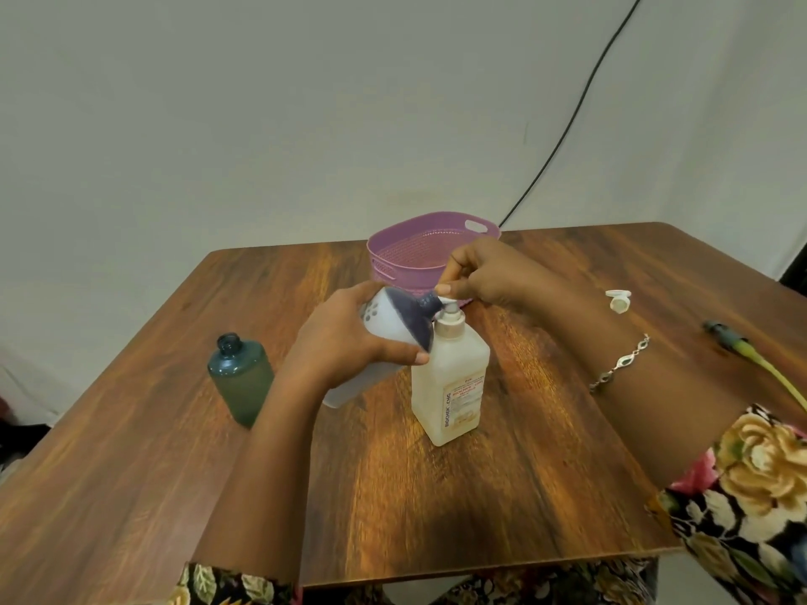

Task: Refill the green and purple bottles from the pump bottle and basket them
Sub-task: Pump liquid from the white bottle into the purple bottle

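The green bottle (240,377) stands far left on the table (524,495), uncapped and apart from the rest; whether it is filled I cannot tell. Next, the left hand (345,338) grips the purple bottle (404,318) round its body, fingers curled, holding it tipped over with its open neck against the spout of the pump bottle (450,382). The pump bottle stands upright mid-table. The right hand (489,272) is curled over its pump head, fingertips pinching the top. Behind these sits the basket (384,248), nothing visible inside; to the right a white cap (618,300) lies loose on the table.

The step in hand looks to be filling the purple bottle. The next move calls for firm downward strokes on the pump head while the left hand keeps the neck lined up under the spout; a slip there would put liquid on the table. Capping and basketing are not yet done.

Count: three bottles (one green, one purple, one pump); one basket; one loose cap in view, though both small bottles appear open, so a second cap is out of sight; two hands, both occupied.
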Tool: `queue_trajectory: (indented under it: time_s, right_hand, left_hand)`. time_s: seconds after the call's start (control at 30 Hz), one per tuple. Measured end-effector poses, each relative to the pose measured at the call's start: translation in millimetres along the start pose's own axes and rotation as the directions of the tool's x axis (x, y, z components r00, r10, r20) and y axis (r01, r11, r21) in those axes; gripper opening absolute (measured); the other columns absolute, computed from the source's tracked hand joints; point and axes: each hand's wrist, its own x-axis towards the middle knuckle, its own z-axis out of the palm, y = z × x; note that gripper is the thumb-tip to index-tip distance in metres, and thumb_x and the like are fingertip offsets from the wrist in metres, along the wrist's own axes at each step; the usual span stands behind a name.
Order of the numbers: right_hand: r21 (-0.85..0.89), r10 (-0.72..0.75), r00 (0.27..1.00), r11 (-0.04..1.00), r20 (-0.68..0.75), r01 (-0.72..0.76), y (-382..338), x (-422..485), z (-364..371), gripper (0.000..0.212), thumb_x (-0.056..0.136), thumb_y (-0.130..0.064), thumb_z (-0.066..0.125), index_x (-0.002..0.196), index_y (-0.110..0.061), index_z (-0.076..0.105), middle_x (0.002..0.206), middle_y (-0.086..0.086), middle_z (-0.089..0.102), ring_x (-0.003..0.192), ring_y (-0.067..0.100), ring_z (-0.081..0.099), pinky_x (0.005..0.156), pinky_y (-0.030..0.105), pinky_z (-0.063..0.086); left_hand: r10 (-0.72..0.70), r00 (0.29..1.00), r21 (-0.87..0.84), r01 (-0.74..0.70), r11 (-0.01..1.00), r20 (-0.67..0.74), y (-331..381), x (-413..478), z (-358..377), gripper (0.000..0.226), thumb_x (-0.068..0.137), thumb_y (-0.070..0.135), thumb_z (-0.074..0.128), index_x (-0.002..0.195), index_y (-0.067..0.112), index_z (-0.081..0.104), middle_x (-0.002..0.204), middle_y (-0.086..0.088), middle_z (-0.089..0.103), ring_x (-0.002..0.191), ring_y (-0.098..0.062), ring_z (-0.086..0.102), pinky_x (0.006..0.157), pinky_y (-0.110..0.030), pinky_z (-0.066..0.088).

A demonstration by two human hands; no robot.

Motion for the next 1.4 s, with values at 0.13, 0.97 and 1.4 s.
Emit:
queue_trajectory:
  time_s: [0.13, 0.97, 1.4]
  right_hand:
    - [-0.005, -0.017, 0.999, 1.000, -0.041, 0.017, -8, 3, -4, 0.016, 0.084, -0.007, 0.063, 0.070, -0.011, 0.060, 0.071, -0.003, 0.058, 0.070, 0.007, 0.051, 0.059, 0.019, 0.040]
    - [0.047, -0.023, 0.993, 0.998, -0.115, 0.029, 10, 2, 11, 0.020, 0.086, -0.009, 0.062, 0.068, -0.013, 0.055, 0.072, -0.001, 0.057, 0.069, 0.011, 0.053, 0.065, 0.024, 0.047]
    - [0.007, -0.027, 0.998, 1.000, -0.050, 0.028, 2, 2, 4, 0.020, 0.087, -0.010, 0.062, 0.068, -0.015, 0.055, 0.071, -0.005, 0.056, 0.067, 0.005, 0.050, 0.061, 0.016, 0.042]
  left_hand:
    - [0.026, 1.000, -0.029, -0.027, 0.999, -0.002, 2, 3, -8, 0.061, 0.053, 0.043, 0.087, 0.105, 0.031, 0.055, 0.092, 0.015, 0.059, 0.083, -0.006, 0.056, 0.073, -0.034, 0.051]
    - [0.022, 1.000, -0.021, -0.022, 1.000, 0.012, -5, 5, 0, 0.059, 0.055, 0.035, 0.086, 0.107, 0.032, 0.056, 0.093, 0.015, 0.061, 0.085, -0.008, 0.058, 0.074, -0.035, 0.053]
    - [0.043, 0.998, -0.063, -0.040, 0.997, 0.040, -7, 2, -2, 0.072, 0.034, 0.062, 0.080, 0.098, 0.041, 0.057, 0.090, 0.019, 0.064, 0.080, 0.003, 0.059, 0.065, -0.021, 0.048]
